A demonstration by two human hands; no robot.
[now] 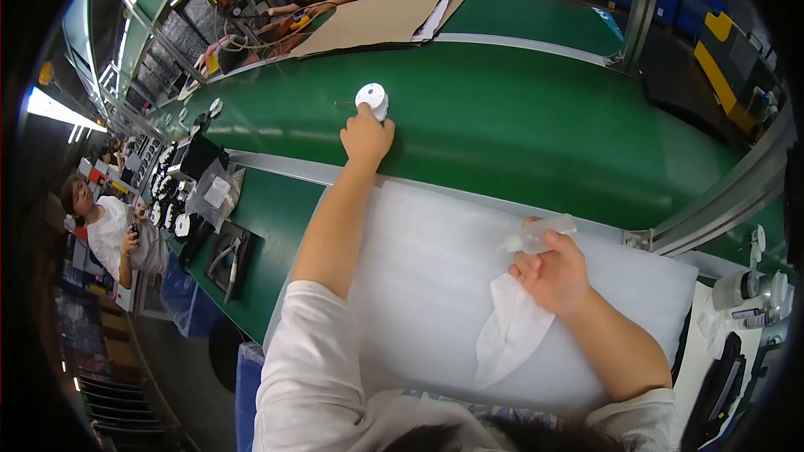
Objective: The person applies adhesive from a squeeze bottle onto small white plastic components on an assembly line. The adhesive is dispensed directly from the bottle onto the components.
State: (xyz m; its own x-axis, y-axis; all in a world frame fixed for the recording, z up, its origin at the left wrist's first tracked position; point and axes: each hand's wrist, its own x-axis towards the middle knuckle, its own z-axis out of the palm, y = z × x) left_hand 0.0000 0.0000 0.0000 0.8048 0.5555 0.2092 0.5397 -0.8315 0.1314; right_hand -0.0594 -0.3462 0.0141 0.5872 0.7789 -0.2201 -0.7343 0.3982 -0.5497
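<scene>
Across the far side of the tabletop runs a green conveyor belt, and nearer lies a white foam sheet. On the belt, the left hand reaches out, its grip closed around a round white plastic device. Over the foam, the right hand holds a small clear squeeze bottle in a closed grip, with a white wiping cloth hanging below it.
</scene>
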